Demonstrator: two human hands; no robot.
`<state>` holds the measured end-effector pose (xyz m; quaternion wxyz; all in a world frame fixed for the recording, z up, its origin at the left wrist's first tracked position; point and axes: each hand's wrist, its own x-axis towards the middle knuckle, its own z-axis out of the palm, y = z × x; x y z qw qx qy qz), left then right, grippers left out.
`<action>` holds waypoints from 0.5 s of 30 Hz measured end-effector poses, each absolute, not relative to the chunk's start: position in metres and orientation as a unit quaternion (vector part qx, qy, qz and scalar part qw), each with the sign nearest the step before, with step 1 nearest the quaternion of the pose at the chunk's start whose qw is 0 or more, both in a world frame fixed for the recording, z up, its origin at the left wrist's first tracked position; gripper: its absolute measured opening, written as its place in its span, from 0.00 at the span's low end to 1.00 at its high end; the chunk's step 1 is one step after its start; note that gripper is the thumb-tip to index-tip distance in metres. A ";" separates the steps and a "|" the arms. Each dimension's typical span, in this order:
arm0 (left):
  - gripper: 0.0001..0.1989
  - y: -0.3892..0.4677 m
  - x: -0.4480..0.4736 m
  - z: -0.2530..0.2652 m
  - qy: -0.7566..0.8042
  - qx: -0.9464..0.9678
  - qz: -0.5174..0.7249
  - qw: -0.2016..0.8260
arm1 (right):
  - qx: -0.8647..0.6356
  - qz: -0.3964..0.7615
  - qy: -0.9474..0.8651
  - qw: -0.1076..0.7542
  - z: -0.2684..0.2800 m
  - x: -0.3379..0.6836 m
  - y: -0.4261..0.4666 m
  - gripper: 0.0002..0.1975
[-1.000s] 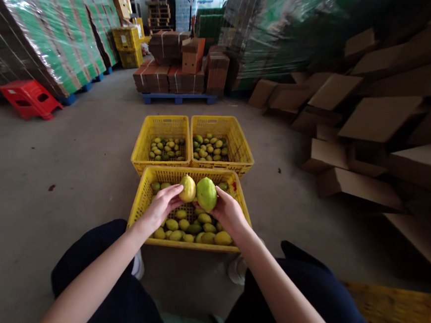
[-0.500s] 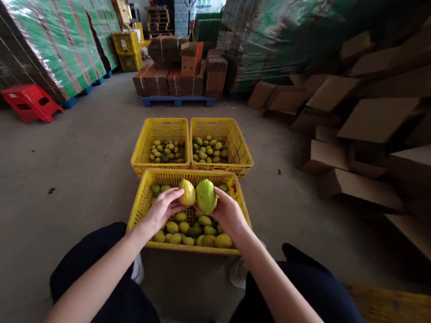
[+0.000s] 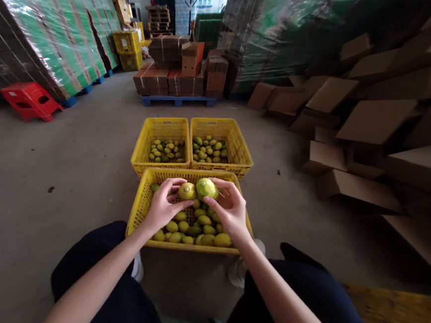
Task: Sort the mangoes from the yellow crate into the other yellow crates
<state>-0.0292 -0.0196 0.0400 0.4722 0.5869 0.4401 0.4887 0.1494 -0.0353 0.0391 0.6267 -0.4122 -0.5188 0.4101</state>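
Observation:
Between the thumb and fingers of my left hand [image 3: 163,204] is a yellow lemon [image 3: 187,191], its end turned up toward me. My right hand [image 3: 231,206] grips a larger, greener lemon [image 3: 206,188] the same way, close beside the first. Both are held above the near yellow crate [image 3: 134,218]. Inside that crate lie several yellow and green lemons [image 3: 207,229], partly hidden by my hands.
Two more yellow crates, the left one [image 3: 140,150] and the right one [image 3: 242,147], stand just beyond, with lemons in the bottom. Cardboard boxes [image 3: 376,119] are heaped at right. A red stool [image 3: 31,101] and a blue pallet [image 3: 177,100] of flattened cartons stand farther back.
Both lemons have been turned so their ends face up toward me. My fingers have shifted around them, with the thumbs now on the near side.

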 end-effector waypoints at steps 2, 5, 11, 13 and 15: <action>0.21 -0.021 -0.029 0.042 0.438 0.594 0.492 0.462 | -0.399 0.410 -0.516 0.638 0.041 0.149 -0.037 0.17; 0.20 -0.024 -0.029 0.047 0.436 0.585 0.505 0.462 | -0.386 0.422 -0.504 0.647 0.045 0.149 -0.039 0.17; 0.20 -0.025 -0.027 0.054 0.428 0.545 0.533 0.485 | -0.372 0.431 -0.499 0.653 0.047 0.148 -0.040 0.18; 0.20 -0.025 -0.027 0.054 0.427 0.553 0.532 0.478 | -0.368 0.433 -0.502 0.652 0.046 0.148 -0.040 0.19; 0.20 -0.025 -0.027 0.053 0.427 0.559 0.532 0.471 | -0.365 0.436 -0.501 0.652 0.046 0.148 -0.040 0.19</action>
